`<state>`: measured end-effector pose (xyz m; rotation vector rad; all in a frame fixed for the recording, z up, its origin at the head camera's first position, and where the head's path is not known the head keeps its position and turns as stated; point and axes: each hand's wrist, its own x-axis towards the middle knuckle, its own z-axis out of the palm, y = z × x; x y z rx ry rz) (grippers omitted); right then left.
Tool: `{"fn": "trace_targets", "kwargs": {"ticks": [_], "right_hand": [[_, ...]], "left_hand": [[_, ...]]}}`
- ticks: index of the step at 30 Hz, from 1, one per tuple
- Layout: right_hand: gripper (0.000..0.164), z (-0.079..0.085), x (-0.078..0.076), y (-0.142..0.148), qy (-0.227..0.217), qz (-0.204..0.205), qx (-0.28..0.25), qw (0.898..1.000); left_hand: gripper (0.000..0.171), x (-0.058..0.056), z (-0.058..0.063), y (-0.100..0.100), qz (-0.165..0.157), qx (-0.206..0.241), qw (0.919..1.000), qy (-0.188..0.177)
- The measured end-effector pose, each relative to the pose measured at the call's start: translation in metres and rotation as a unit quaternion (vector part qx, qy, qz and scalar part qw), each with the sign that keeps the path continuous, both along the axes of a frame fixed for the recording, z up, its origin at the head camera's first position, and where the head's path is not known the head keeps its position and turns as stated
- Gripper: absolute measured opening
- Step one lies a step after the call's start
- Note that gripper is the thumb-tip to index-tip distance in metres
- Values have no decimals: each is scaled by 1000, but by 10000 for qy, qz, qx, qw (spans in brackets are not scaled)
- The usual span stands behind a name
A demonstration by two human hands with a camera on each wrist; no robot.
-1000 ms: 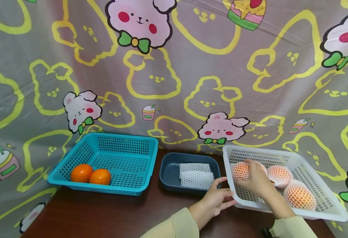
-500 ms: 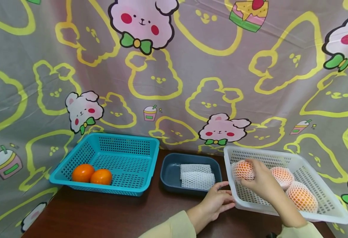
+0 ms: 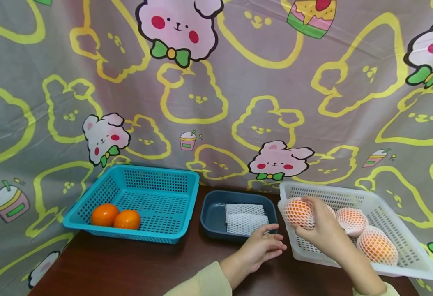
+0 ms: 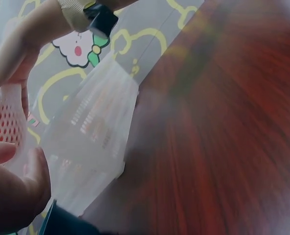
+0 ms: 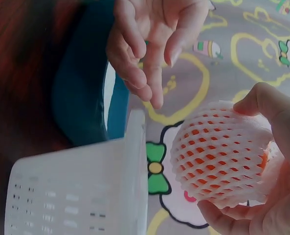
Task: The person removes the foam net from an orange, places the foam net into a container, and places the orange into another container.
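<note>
Fruit, round and orange in white foam netting [image 3: 298, 213], is held in the grip of the right hand [image 3: 323, 225]; below-right of that grip sits a white perforated plastic basket [image 3: 391, 225], left of it the relaxed left hand [image 3: 258, 250] near a dark-blue rectangular tray [image 3: 214, 213]

Head view: from above the tabletop [image 3: 127, 267], facing forward and down; widest, with the teal basket [image 3: 151, 236] at 8 o'clock, the white basket [image 3: 349, 198] at 4, the patterned cloth [image 3: 235, 90] at 12. Left wrist view: close in, rolled sideways, left hand [image 4: 17, 193] at 8, tabletop at 3. Right wrist view: nearest to the netted fruit [image 5: 215, 156], at 4, facing the left hand, at 12. All three share the white basket.
</note>
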<state>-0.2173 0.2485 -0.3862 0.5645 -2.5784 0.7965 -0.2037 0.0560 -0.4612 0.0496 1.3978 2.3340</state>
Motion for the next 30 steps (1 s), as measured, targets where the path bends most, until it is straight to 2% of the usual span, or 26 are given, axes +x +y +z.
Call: {"fn": "trace_targets", "kwargs": {"ticks": [7, 12, 16, 19, 22, 25, 30], "right_hand": [[79, -4, 6, -11, 318, 341, 138, 9988], [77, -6, 11, -20, 257, 516, 198, 9981], [73, -9, 15, -27, 250, 741, 201, 9967], [68, -16, 19, -35, 40, 870, 239, 9959], [66, -23, 22, -44, -436, 912, 300, 9944], [66, -28, 25, -51, -800, 943, 338, 9918], [65, -35, 27, -57, -1100, 1094, 280, 9875]], "left_hand": [[54, -2, 0, -23, 132, -318, 9992, 201], [58, -3, 4, -40, 172, -621, 9965, 524], [66, -2, 10, -50, 120, -644, 9952, 723], [72, -1, 10, -56, 98, -834, 9915, 994], [76, 1, 7, -64, 57, -1410, 9790, 1473], [75, 3, 4, -73, -168, -1713, 9686, 1793], [75, 3, -1, -85, -678, -1518, 9693, 1814]]}}
